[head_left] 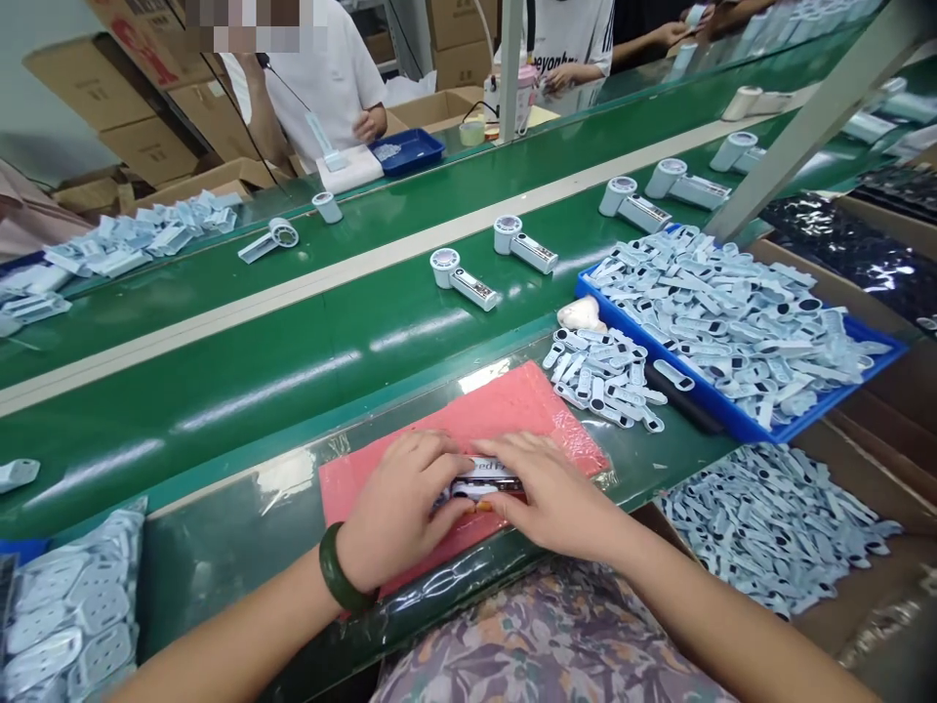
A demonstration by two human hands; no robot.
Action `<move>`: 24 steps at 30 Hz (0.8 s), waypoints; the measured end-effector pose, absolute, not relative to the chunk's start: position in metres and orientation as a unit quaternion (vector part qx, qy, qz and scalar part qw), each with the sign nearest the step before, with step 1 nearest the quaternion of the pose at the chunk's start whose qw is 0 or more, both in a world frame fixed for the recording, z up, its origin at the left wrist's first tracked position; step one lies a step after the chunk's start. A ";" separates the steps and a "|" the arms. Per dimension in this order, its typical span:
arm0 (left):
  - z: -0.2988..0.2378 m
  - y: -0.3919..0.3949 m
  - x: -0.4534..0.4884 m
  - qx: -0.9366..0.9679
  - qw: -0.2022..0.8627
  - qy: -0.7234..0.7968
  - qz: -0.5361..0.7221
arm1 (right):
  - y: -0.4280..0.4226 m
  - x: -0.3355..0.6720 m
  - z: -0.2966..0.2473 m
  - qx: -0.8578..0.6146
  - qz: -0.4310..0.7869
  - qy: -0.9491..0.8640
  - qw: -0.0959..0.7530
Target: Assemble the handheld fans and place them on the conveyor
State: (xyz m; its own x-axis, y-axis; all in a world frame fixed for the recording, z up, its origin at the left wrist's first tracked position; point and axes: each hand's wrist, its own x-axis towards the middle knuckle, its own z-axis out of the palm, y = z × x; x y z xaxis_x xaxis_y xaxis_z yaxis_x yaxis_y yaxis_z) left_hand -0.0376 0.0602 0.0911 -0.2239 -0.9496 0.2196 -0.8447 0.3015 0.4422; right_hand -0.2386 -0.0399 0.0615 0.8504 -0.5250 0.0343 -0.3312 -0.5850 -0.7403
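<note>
On a pink pad (pixel 439 415), both hands are closed around a handheld fan (pixel 489 471). Lettering and a dark strip show on the bit of it between my fingers; its round head is hidden. My left hand (pixel 410 493), with a dark green bangle at the wrist, grips one end. My right hand (pixel 546 488) grips the other, and the two thumbs nearly meet at the near side. Just beyond the pad's right edge lies a loose pile of small light-blue strip-shaped covers (pixel 604 376) with dark patches.
Several fans (pixel 465 278) with open handles lie on the green conveyor belt (pixel 293 361). At right stand a blue tray (pixel 794 430) heaped with covers and a carton (pixel 835 605) of more. Bagged parts (pixel 73 605) sit at left. Co-workers (pixel 322 68) are across the belt.
</note>
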 end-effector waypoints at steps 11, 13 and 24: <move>0.080 0.063 -0.048 0.600 0.206 -0.769 -0.077 | -0.037 -0.234 0.049 -0.899 -0.158 0.226 0.339; 0.079 0.066 -0.049 0.598 0.191 -0.777 -0.051 | -0.037 -0.237 0.048 -0.913 -0.160 0.202 0.317; 0.086 0.058 -0.047 0.596 0.156 -0.785 -0.062 | -0.036 -0.235 0.043 -0.910 -0.176 0.201 0.315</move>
State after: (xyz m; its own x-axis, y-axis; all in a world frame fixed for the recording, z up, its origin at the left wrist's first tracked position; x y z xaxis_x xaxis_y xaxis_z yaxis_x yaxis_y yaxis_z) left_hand -0.0466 0.0583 0.0858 -0.2414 -0.9552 0.1714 -0.9164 0.2825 0.2837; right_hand -0.2354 -0.0361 0.0427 0.8570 -0.4771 0.1945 -0.2545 -0.7203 -0.6453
